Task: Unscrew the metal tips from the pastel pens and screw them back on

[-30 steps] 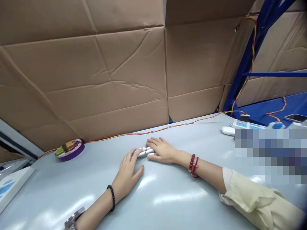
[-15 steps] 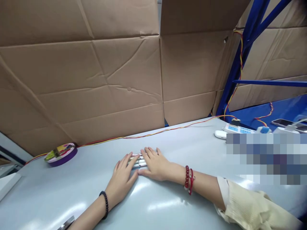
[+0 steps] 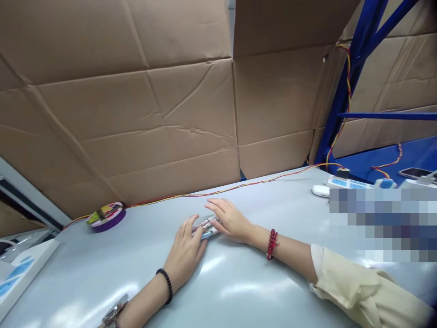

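A small bundle of white pens (image 3: 205,228) lies on the grey table (image 3: 239,282), slightly slanted. My left hand (image 3: 186,249) rests flat beside it, fingers stretched over the bundle's left end and thumb under its near side. My right hand (image 3: 231,220) lies flat too, fingers spread, with the thumb and palm edge against the right end of the pens. Neither hand is wrapped round them. On my left wrist are a black bead bracelet and a watch, on the right a red bead bracelet.
A purple round tin (image 3: 106,214) sits at the back left. A red-yellow wire (image 3: 218,191) runs along the cardboard wall (image 3: 153,114) to a power strip (image 3: 344,183). A white oval device (image 3: 321,190), a phone (image 3: 414,172), a blue rack (image 3: 344,86) and a white box (image 3: 20,273) stand around.
The pens lay side by side under both hands; now they are pushed into a tighter, slanted bundle. My right hand has slid back a little and my left thumb has closed in.
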{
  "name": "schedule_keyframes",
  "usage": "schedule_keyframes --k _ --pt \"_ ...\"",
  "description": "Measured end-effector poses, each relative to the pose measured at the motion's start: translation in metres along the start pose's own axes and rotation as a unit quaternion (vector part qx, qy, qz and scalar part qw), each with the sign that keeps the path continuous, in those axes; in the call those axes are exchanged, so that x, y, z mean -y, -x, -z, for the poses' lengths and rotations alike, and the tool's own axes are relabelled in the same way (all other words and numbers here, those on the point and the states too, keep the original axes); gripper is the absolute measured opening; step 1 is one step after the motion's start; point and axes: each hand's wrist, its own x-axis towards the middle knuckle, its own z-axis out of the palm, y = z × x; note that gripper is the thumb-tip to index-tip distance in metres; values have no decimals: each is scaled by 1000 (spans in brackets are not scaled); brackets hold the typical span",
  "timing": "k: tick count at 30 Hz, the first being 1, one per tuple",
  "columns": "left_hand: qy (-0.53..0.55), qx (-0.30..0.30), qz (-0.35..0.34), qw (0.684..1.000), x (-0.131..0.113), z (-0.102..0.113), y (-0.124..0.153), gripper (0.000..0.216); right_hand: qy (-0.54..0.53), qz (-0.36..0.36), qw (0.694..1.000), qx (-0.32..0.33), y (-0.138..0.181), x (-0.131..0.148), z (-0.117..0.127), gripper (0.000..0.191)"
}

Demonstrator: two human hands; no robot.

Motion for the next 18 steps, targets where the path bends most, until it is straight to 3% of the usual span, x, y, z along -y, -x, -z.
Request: schedule_keyframes --k 7,14,18 --pt "15 -6 16 1000 6 0 6 18 9 -11 999 -49 15 -2 15 33" --pt "58 -26 13 998 1 10 8 20 -72 -35 996 28 35 5 26 29" --pt "129 4 -3 992 -17 22 14 21 -117 -96 988 8 41 10 36 32"
